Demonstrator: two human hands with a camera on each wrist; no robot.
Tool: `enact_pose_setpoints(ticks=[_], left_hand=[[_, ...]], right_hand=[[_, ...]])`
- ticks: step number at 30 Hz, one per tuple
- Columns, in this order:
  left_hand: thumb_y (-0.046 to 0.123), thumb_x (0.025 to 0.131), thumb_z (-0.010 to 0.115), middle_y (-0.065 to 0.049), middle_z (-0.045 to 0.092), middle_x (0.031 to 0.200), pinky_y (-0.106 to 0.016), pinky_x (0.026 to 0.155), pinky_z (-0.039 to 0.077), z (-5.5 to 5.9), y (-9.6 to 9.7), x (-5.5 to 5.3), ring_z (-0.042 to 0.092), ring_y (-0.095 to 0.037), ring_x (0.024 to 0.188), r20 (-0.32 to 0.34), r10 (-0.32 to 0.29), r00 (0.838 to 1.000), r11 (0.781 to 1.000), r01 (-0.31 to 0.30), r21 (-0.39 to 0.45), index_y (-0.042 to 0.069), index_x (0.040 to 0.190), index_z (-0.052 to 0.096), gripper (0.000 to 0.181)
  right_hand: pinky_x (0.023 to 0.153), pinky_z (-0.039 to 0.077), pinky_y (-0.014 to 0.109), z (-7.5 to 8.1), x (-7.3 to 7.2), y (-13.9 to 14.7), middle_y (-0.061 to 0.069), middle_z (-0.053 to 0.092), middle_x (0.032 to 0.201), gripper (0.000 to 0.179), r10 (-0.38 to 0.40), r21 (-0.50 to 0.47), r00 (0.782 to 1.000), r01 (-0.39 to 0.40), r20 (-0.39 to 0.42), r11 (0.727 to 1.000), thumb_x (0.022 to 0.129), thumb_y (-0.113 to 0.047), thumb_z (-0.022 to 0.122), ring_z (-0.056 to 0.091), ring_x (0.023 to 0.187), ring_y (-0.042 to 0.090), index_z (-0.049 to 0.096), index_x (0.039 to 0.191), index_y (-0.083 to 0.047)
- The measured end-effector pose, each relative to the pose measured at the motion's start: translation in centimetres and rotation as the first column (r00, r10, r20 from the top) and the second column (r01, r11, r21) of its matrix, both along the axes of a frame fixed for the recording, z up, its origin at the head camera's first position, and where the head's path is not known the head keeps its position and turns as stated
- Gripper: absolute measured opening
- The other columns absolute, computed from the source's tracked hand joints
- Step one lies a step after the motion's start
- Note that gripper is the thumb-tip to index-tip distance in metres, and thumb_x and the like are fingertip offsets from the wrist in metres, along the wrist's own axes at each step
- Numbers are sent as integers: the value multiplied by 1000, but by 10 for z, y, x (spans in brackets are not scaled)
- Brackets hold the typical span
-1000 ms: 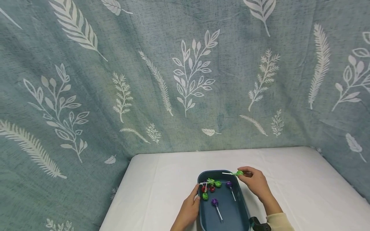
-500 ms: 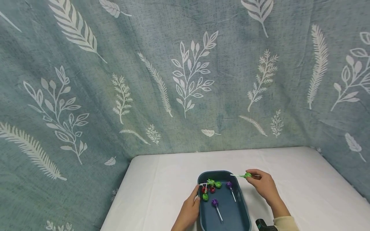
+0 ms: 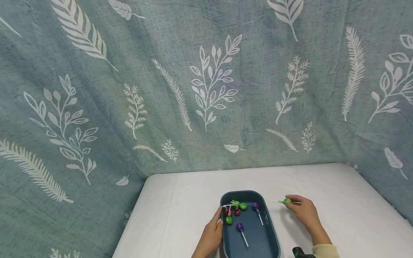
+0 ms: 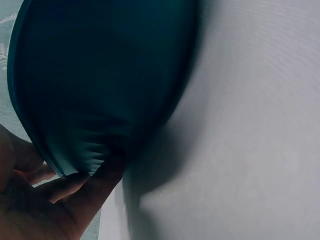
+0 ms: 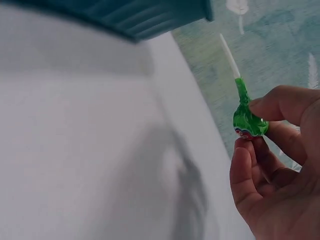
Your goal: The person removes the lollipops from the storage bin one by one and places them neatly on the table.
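Observation:
My right hand [image 3: 305, 212] pinches a green-wrapped lollipop [image 3: 286, 201] by its head, to the right of a dark blue tray [image 3: 261, 240]. In the right wrist view the thumb presses the green wrapper [image 5: 246, 119] and the white stick points up and away from the hand. My left hand [image 3: 211, 232] grips the tray's left side, the thumb at the rim and the fingers [image 4: 97, 192] against the outer wall. Inside the tray lie two purple lollipops [image 3: 240, 226], plus green lollipops [image 3: 243, 206] and red lollipops [image 3: 237, 211] bunched at the far left.
A white-covered table [image 3: 180, 200] carries the tray. Behind it hangs a blue-green curtain [image 3: 251, 107] with white leaf prints. A dark device [image 3: 300, 252] sits at the right wrist, beside a beige sleeve [image 3: 325, 251].
My right hand has moved right and slightly toward me with the green lollipop, from over the tray's far right rim to beside the tray. The left hand and tray have stayed put.

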State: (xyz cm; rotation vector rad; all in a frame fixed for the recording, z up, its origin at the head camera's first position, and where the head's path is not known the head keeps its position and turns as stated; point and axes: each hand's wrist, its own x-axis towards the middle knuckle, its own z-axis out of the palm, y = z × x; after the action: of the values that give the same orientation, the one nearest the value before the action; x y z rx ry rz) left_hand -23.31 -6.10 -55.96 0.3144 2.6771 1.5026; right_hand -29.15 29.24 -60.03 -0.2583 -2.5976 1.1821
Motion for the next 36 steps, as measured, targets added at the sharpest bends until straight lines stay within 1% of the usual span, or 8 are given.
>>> enact_pose_setpoints(ticks=[4,7,10,13,18,24,31,36], left_hand=[[17,95,37,-4,36,136,-45,98,29,1,0,-1,35,-23,122,15,-2,1000,1000,2,12,21,140,27,46],[18,95,37,-3,36,136,-45,98,28,1,-1,-1,35,-23,122,16,-7,1000,1000,6,20,21,140,27,46],[18,95,37,-3,36,136,-44,98,28,0,-1,-1,35,-22,122,14,-10,1000,1000,9,21,21,140,27,46],[18,95,37,-2,36,136,-45,98,29,1,-1,-1,35,-22,122,9,-10,1000,1000,9,13,21,140,27,46],[19,95,37,-2,36,137,-45,98,29,0,-2,-1,35,-23,122,9,-9,1000,1000,9,8,22,140,27,46],[21,95,37,-3,36,137,-46,98,29,-1,-1,-1,35,-24,122,23,-8,1000,1000,7,14,22,140,27,45],[21,95,37,-1,35,137,-46,98,28,-2,-1,-2,34,-23,122,22,-5,1000,1000,5,18,23,140,27,46],[20,95,37,-1,35,137,-45,98,28,-2,-2,-2,34,-22,123,10,-7,1000,1000,7,21,22,140,27,46]], right_hand=[[64,46,42,30,18,-14,18,60,101,40,25,-10,998,-25,59,1000,75,-31,67,56,91,35,63,104,-3],[64,47,40,38,25,-20,20,60,101,39,36,-1,993,-36,114,999,76,-25,66,56,91,35,61,106,0],[65,48,38,36,25,-23,20,60,101,38,25,12,988,-27,154,1000,76,-21,66,55,91,35,60,107,1],[68,46,43,33,22,-25,20,60,99,38,14,31,986,-19,167,999,75,-20,66,55,90,35,60,106,1],[71,44,47,30,16,-28,20,60,98,37,8,64,988,-18,155,998,75,-18,64,55,89,35,60,106,2],[70,45,46,25,10,-29,16,62,93,35,8,76,989,-20,145,997,75,-16,62,57,83,30,60,105,2],[76,42,50,22,9,-31,18,62,95,37,-12,88,992,0,126,996,76,-16,63,56,88,33,58,108,3],[73,43,49,25,11,-31,20,60,97,39,-13,92,993,3,116,996,76,-18,64,56,88,34,58,109,2]])
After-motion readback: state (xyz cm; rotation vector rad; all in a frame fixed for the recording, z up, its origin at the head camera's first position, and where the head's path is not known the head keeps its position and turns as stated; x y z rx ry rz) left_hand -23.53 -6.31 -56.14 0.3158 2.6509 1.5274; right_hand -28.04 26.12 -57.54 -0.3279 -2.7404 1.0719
